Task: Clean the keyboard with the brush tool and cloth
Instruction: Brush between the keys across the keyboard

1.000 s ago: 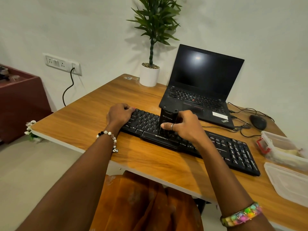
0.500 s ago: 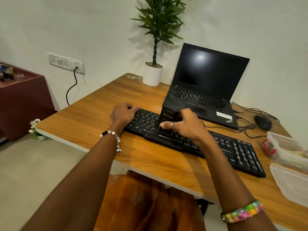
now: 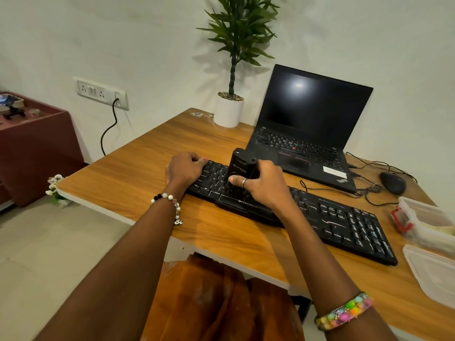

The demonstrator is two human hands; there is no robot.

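A black keyboard [image 3: 344, 222] lies slanted across the wooden desk [image 3: 138, 175]. My right hand [image 3: 263, 188] grips a black block-shaped brush tool [image 3: 240, 166] held upright, its lower end down on the keys left of the keyboard's middle. My left hand [image 3: 186, 168] rests curled on the keyboard's left end, holding it there. No cloth is in view.
An open black laptop [image 3: 310, 134] stands behind the keyboard, with a potted plant [image 3: 230, 112] to its left. A black mouse [image 3: 392, 183] and cables lie at the right. Clear plastic containers [image 3: 428, 222] and a lid [image 3: 435, 274] sit at the right edge.
The brush tool has slid slightly left along the keys with my right hand. My left hand stays on the keyboard's left end. The view has shifted a little.
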